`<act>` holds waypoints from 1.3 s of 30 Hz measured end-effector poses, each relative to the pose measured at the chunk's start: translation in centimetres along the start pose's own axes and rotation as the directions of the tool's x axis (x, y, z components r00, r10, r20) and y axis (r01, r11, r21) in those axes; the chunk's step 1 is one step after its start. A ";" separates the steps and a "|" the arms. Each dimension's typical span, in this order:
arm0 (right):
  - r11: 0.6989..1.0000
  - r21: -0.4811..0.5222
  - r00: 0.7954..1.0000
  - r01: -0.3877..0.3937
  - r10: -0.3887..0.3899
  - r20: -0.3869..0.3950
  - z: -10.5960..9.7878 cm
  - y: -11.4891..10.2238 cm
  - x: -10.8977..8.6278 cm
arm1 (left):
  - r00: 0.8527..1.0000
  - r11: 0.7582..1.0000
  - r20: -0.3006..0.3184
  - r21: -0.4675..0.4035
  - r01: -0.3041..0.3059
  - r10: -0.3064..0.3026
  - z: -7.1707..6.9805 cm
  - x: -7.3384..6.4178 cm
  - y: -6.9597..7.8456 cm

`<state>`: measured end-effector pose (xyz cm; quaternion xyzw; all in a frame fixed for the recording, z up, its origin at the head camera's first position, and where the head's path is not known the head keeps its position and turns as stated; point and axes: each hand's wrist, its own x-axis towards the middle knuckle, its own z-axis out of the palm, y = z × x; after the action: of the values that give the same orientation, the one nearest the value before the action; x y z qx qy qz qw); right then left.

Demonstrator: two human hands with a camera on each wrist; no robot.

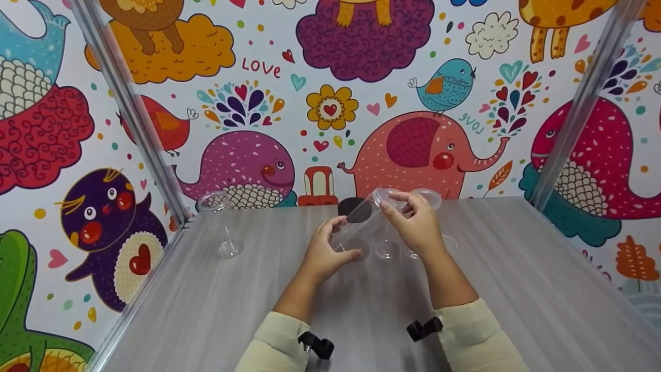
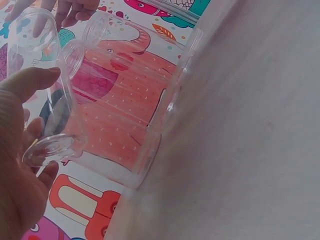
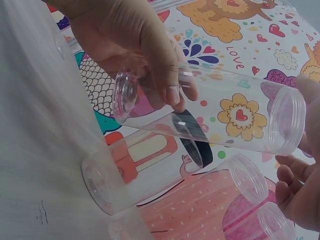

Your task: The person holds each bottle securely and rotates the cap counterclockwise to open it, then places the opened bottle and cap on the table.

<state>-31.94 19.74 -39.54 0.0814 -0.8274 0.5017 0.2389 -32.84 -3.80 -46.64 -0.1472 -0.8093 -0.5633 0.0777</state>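
Booth walls [image 1: 330, 150] printed with cartoon animals, hearts and clouds; grey wood-grain table [image 1: 248, 310] below. Metal post [image 1: 129, 108] at the left corner.

Far left on the table: one clear jar [image 1: 222, 227], upright, well apart from the others.

Next, left hand [image 1: 324, 249], pale sleeve behind it: thumb and fingers gripping a tilted clear jar [image 3: 235, 112] around its base end. This jar is up off the table, between the two hands, base low to the left, threaded rim high to the right.

Behind it, a jar with a black lid [image 1: 351, 209] stands upright near the table's back edge.

Right hand [image 1: 417, 222]: pinching the tilted jar at the rim end.

Behind and beside that hand, more clear jars [image 1: 386, 245], upright, close together; exact count hidden. Second metal post [image 1: 583, 103] beyond, right corner.
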 end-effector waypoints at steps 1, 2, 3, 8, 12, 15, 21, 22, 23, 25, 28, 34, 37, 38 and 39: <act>1.000 0.005 1.000 0.007 -0.007 0.005 0.0 0.0 0.0 | 1.000 1.000 0.000 0.002 0.000 0.000 0.0 0.0 0.0; 1.000 0.012 1.000 0.012 -0.012 0.010 -0.1 0.0 -0.1 | 1.000 1.000 -0.001 0.003 0.000 0.000 0.0 0.0 0.0; 1.000 0.019 1.000 0.016 -0.016 0.016 -0.1 0.0 -0.1 | 1.000 1.000 -0.002 0.005 0.003 -0.003 0.0 0.0 0.0; 0.998 0.060 0.998 0.024 -0.027 0.051 -0.1 0.1 -0.3 | 1.000 1.000 -0.008 0.010 0.015 -0.015 0.1 0.0 -0.1; 0.995 0.097 0.996 0.034 -0.041 0.075 -0.2 0.1 -0.3 | 1.000 1.000 -0.010 0.019 0.021 -0.020 0.1 -0.1 -0.1; 0.992 0.118 0.995 0.036 -0.047 0.091 -0.2 0.1 -0.2 | 1.000 0.999 -0.010 0.021 0.027 -0.027 0.1 -0.1 0.0; 0.991 0.125 0.993 0.047 -0.060 0.101 -0.3 0.1 -0.1 | 1.000 1.000 -0.011 0.012 0.008 -0.008 0.0 0.0 -0.1; 0.991 0.125 0.993 0.053 -0.065 0.098 -0.3 0.1 -0.1 | 1.000 1.000 -0.011 0.010 0.004 -0.004 0.0 0.0 -0.1; 0.990 0.126 0.993 0.060 -0.072 0.094 -0.3 0.1 -0.1 | 1.000 1.000 -0.010 0.008 0.003 -0.003 0.0 0.0 -0.1; 0.990 0.124 0.993 0.061 -0.073 0.092 -0.2 0.1 -0.1 | 1.000 1.000 -0.008 0.006 0.007 -0.007 0.0 0.0 -0.1; 0.990 0.120 0.993 0.072 -0.082 0.084 -0.2 0.1 0.0 | 1.000 1.000 -0.006 0.008 0.020 -0.019 0.0 0.0 0.1; 0.998 0.032 0.998 0.049 -0.050 0.043 -0.1 0.0 -0.1 | 1.000 1.000 -0.003 0.004 0.023 -0.023 -0.1 -0.1 0.2; 1.000 -0.017 0.999 0.022 -0.022 0.034 0.0 -0.1 -0.1 | 1.000 1.000 0.003 -0.007 0.015 -0.015 -0.1 -0.1 0.1; 1.000 -0.023 0.999 0.017 -0.016 0.032 0.0 -0.2 -0.1 | 1.000 1.000 0.005 -0.009 0.014 -0.014 0.0 -0.1 0.1; 0.999 -0.029 0.999 0.014 -0.014 0.032 0.0 -0.2 -0.1 | 1.000 1.000 0.006 -0.011 0.015 -0.015 0.0 -0.1 0.1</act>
<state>-31.77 19.64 -39.41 0.0916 -0.8377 0.4866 0.2305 -32.72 -3.79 -46.53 -0.1435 -0.8074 -0.5680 0.0704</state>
